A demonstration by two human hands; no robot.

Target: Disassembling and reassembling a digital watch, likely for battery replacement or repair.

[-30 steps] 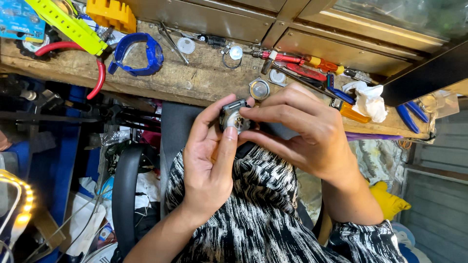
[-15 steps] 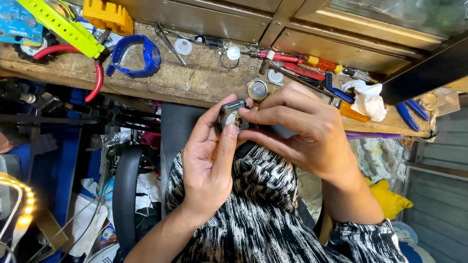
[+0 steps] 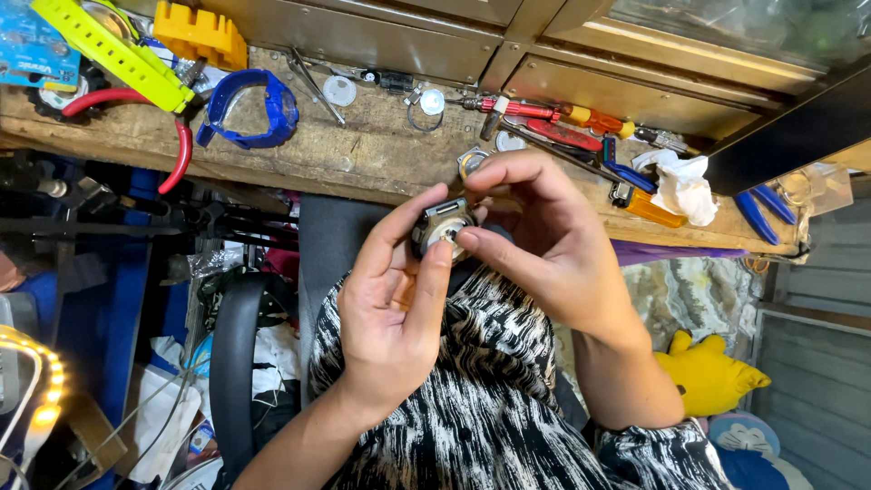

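Note:
Both hands hold a small grey watch case [image 3: 442, 225] just in front of the wooden bench [image 3: 363, 154]. My left hand [image 3: 395, 308] grips it from below, thumb and forefinger pinching its sides. My right hand [image 3: 544, 245] comes from the right, its thumb and fingertips pressing on the round metal face of the case. What the right fingertips pinch, if anything, is hidden. My lap in black and white patterned cloth lies below the hands.
On the bench lie a blue watch strap [image 3: 249, 109], a yellow-green strap [image 3: 113, 54], a red cable [image 3: 136, 118], red and orange screwdrivers [image 3: 544, 113], blue-handled pliers [image 3: 758, 213], crumpled white tissue [image 3: 680, 186] and small round metal parts [image 3: 472, 161]. A metal cabinet stands behind.
The hands stay together on the watch case with only small finger shifts. The view has drifted slightly.

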